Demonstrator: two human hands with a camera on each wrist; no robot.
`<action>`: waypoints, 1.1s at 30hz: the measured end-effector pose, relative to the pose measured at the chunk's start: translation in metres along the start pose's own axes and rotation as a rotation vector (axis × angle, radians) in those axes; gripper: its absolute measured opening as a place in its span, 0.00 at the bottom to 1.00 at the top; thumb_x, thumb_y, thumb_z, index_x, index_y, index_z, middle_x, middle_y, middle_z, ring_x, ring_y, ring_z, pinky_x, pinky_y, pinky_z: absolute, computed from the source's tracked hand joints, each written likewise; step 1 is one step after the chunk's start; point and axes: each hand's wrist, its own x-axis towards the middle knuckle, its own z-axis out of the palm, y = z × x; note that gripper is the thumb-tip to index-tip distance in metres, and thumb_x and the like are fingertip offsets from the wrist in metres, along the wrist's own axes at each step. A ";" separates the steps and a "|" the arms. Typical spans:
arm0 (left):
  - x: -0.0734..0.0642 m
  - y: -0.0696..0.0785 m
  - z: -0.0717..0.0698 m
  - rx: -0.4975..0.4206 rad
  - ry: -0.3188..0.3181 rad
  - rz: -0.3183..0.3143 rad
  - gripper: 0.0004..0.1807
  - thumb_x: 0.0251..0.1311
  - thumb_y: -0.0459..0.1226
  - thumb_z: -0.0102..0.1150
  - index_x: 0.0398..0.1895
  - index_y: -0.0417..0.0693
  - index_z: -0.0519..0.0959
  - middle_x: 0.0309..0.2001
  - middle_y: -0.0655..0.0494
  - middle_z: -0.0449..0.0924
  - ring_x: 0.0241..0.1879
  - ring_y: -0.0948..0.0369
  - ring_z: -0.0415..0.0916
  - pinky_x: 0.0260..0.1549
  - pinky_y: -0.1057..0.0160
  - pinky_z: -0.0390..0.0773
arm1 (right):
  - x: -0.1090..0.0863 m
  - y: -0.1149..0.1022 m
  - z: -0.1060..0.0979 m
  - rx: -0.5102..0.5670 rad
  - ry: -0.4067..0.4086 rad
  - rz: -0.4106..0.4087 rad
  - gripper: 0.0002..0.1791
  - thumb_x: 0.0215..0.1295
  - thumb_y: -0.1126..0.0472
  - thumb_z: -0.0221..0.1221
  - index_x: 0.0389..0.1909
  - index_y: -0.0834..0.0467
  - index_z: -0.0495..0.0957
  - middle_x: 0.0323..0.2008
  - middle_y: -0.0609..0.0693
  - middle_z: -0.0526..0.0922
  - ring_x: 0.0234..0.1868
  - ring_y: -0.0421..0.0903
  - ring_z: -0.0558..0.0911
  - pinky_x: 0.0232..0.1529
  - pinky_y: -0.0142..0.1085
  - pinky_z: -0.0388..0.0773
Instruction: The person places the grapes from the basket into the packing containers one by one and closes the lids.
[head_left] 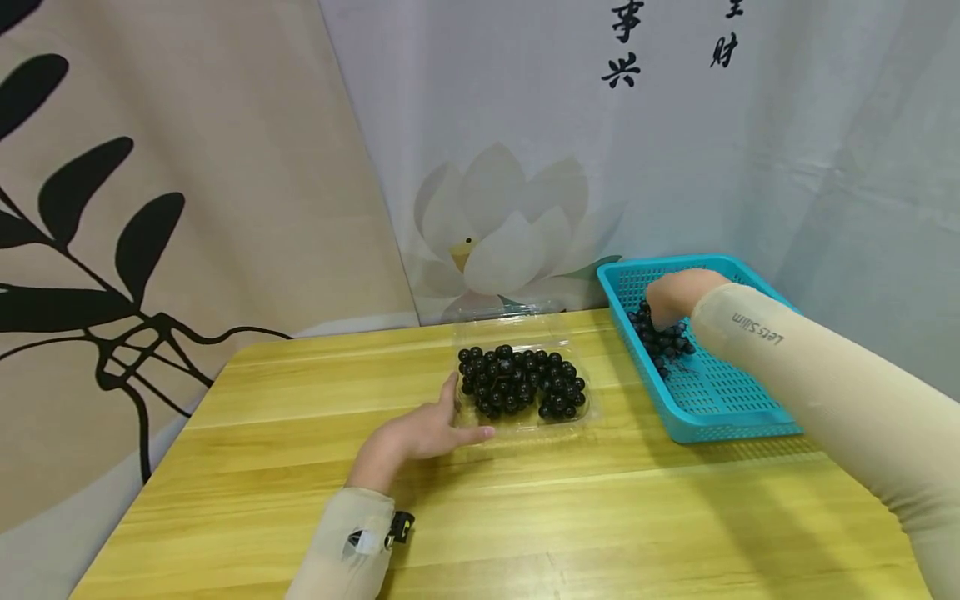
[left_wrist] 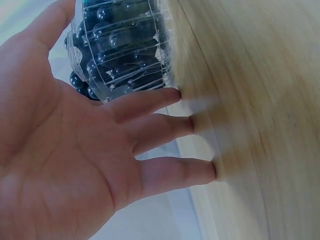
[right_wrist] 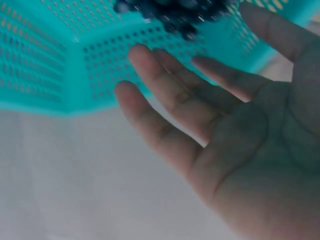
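Note:
Dark round grapes [head_left: 498, 379] fill a clear plastic box [head_left: 513, 333] in the middle of the head view, its transparent lid raised at the back. At the box's left side my left hand [head_left: 427, 429] rests with fingers spread, thumb along the front corner. The left wrist view shows the box's ribbed wall [left_wrist: 125, 62] beside the straight fingers. My right hand [head_left: 678, 293] reaches into a blue basket [head_left: 731, 392], over more dark grapes [head_left: 663, 343]. Seen from the right wrist, the hand [right_wrist: 225, 115] has loosely bent, parted fingers, with the grapes [right_wrist: 175, 12] beyond them.
Both containers stand on a yellow wooden table [head_left: 480, 517], the basket at its right rear. A printed curtain [head_left: 300, 167] hangs directly behind the table's back edge. The right forearm's pale sleeve [head_left: 825, 392] crosses over the basket's right side.

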 end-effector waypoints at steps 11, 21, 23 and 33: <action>-0.001 0.002 0.001 0.012 -0.007 -0.004 0.69 0.66 0.70 0.59 0.87 0.50 0.23 0.71 0.29 0.75 0.57 0.43 0.85 0.71 0.41 0.76 | 0.046 0.022 0.049 0.079 0.010 0.079 0.42 0.72 0.56 0.66 0.78 0.72 0.61 0.76 0.79 0.62 0.70 0.76 0.73 0.58 0.61 0.84; 0.000 0.002 0.001 0.011 -0.009 -0.003 0.69 0.67 0.69 0.59 0.87 0.50 0.23 0.71 0.29 0.75 0.61 0.41 0.83 0.72 0.41 0.75 | 0.061 0.026 0.067 0.200 0.016 0.106 0.48 0.77 0.63 0.55 0.84 0.72 0.35 0.81 0.79 0.39 0.80 0.80 0.49 0.66 0.64 0.76; 0.000 0.002 0.001 0.008 -0.009 -0.003 0.69 0.67 0.69 0.59 0.87 0.50 0.22 0.72 0.29 0.74 0.63 0.40 0.82 0.73 0.40 0.74 | 0.064 0.026 0.068 0.198 0.025 0.105 0.48 0.77 0.64 0.55 0.83 0.73 0.35 0.81 0.80 0.40 0.80 0.80 0.50 0.67 0.65 0.75; 0.002 -0.001 -0.001 0.009 -0.006 -0.012 0.69 0.67 0.70 0.59 0.87 0.51 0.22 0.75 0.30 0.70 0.70 0.38 0.76 0.77 0.40 0.69 | 0.075 0.030 0.070 0.197 0.050 0.097 0.52 0.73 0.59 0.64 0.83 0.74 0.40 0.80 0.81 0.48 0.77 0.80 0.58 0.67 0.68 0.76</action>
